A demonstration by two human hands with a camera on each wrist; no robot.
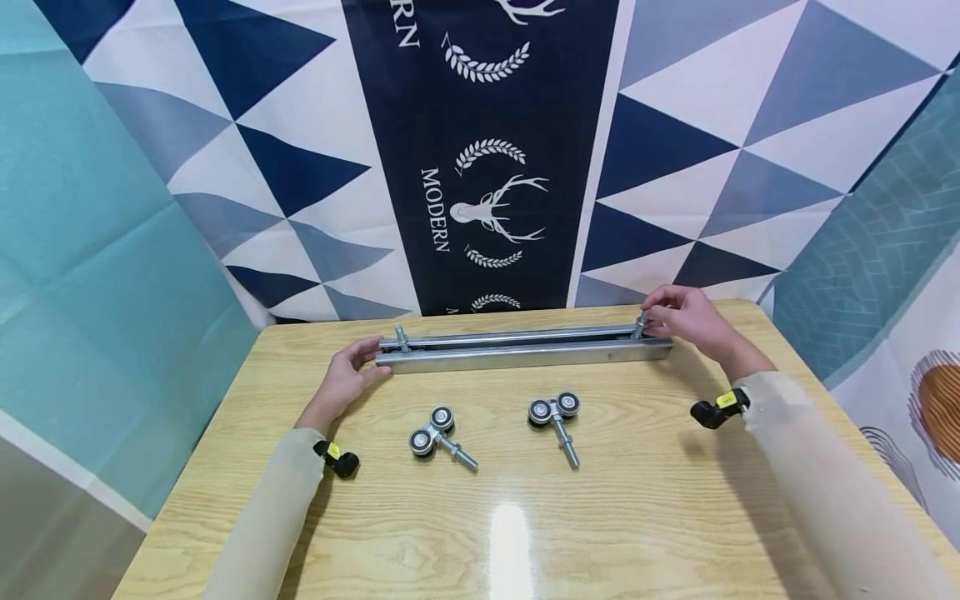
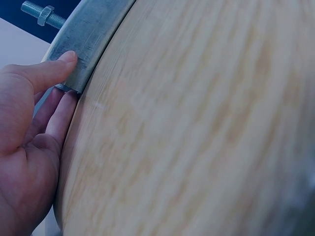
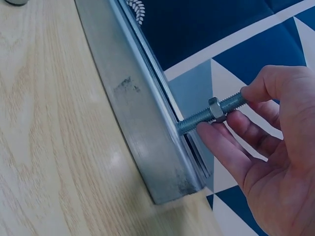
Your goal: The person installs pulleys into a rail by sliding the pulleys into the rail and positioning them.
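- We find the steel rail (image 1: 525, 358) lying along the far side of the bench (image 1: 390, 525), its long slot facing upward and its length running left to right.
- Out of the slot stand two threaded bolts: the left bolt (image 1: 402, 339) near one end, and the right bolt (image 3: 197, 120), with a nut on its shaft, near the other.
- Our right hand (image 1: 693, 323) pinches the right bolt near its top; other fingers bend close under the nut.
- Our left hand (image 1: 347, 381) grips the rail's left end, thumb pressed on the front face and fingers tucked at the end.
- What sits beneath the bolts inside the slot is hidden from us. If the end has no stop, we judge that an outward pull could run the right bolt out; a sideways pull could make it tilt and bind.
- Should our left thumb slip on the smooth metal, we think the rail could twist or slide, and a push away from us could carry it over the bench's far edge.
- Nearer us lie two loose roller trolleys, the left trolley (image 1: 442, 440) and the right trolley (image 1: 558, 423), apart from the rail; their wheels could roll if a sleeve (image 1: 825, 467) brushes them.
- Behind the bench hangs patterned cloth (image 1: 420, 108).
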